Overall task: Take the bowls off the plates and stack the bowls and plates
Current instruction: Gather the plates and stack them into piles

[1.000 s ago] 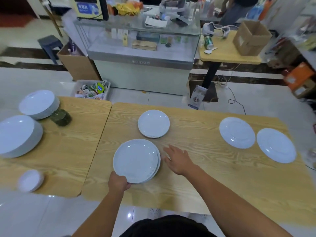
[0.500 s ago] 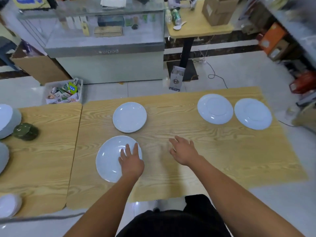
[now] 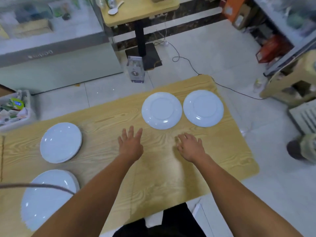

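Grips reach spread and empty over the table (image 3: 153,178), left grip (image 3: 130,145) beside right grip (image 3: 191,147). Twelve-o'clock plate (image 3: 161,110) and one-o'clock plate (image 3: 203,108) lie just beyond (stacked plates (image 3: 60,142) at nine). Hook fingertips under one rim, lift level, nest it centred on its neighbour

wooden table (image 3: 153,177) | near-left plates (image 3: 49,199) | far-left plates (image 3: 60,142) | middle plate (image 3: 161,110) | far-right plate (image 3: 203,108)
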